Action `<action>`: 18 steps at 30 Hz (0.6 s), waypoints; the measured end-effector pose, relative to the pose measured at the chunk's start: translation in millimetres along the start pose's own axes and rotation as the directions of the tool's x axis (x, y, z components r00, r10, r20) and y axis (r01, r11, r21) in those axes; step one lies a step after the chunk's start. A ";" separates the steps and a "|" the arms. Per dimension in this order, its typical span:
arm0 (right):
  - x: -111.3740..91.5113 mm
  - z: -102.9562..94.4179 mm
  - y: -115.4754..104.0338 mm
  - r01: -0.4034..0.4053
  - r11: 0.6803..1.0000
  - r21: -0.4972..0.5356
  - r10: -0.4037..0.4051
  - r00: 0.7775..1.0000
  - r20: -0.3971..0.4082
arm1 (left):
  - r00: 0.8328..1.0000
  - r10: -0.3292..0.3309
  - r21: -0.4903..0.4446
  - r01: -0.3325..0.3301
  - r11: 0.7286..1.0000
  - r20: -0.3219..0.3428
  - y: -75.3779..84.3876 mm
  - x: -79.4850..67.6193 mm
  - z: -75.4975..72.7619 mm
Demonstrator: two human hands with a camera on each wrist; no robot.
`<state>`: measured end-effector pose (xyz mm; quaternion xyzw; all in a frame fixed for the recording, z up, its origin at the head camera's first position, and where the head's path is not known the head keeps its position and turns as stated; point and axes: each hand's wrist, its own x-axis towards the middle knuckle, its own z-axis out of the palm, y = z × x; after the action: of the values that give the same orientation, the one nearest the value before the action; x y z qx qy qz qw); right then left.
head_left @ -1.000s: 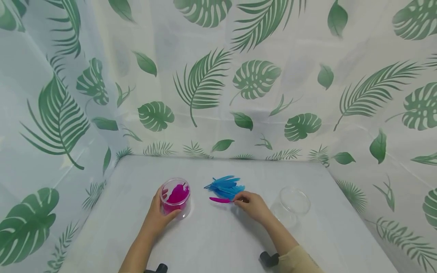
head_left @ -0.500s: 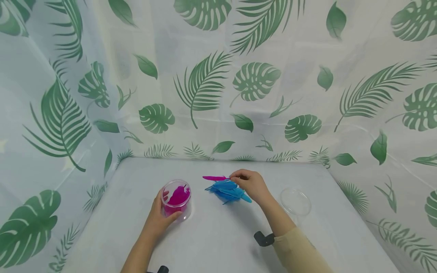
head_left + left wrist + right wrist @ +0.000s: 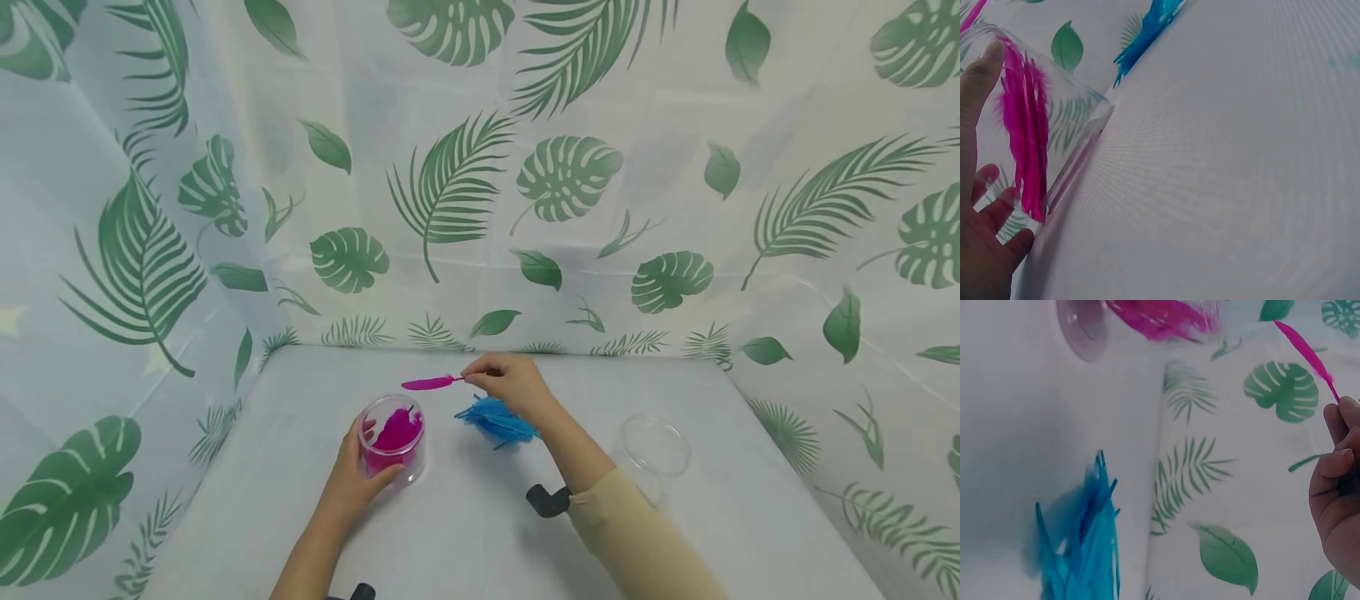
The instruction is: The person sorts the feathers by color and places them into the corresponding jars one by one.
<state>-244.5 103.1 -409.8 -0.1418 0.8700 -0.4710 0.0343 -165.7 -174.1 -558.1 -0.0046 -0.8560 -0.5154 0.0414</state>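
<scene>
My left hand [image 3: 357, 467] is wrapped round a clear jar [image 3: 415, 477] on the left of the table, its thumb at the near side. Inside the jar stands a bunch of magenta feathers [image 3: 1027, 137]. My right hand [image 3: 513, 385] pinches a single magenta feather [image 3: 427, 383] by its quill, holding it in the air up and right of the jar's mouth. Its vane points left, and it is apart from the jar. Below the right hand, a pile of blue feathers [image 3: 495, 419] lies on the table; the right wrist view shows their quill ends.
A second clear jar [image 3: 656, 446] stands on the right of the white table [image 3: 465, 533], partly behind the right forearm. Leaf-printed sheeting [image 3: 480, 183] hangs behind the table and along its sides.
My right hand has lifted the magenta feather from beside the blue pile and carried it up and left, over the pile towards the first jar. The left hand keeps its hold.
</scene>
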 end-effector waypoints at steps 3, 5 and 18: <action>2.4 7.2 -3.8 0.043 0.998 -0.045 -0.043 0.999 0.015 | 1.000 -0.011 0.004 0.011 1.000 0.004 1.0 0.1 0.2; 3.9 13.3 -5.5 0.074 0.994 -0.085 -0.071 0.997 0.034 | 1.000 -0.021 0.015 0.021 1.000 0.008 1.2 0.1 0.4; 7.2 68.4 -15.3 0.206 0.922 -0.329 -0.131 0.963 0.236 | 0.999 0.034 0.007 -0.035 0.999 0.006 3.4 -1.0 -2.6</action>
<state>-234.9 37.8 -434.5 -0.2692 0.9158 -0.2920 0.0589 -164.3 -174.7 -553.9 -0.0207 -0.8577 -0.5115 0.0479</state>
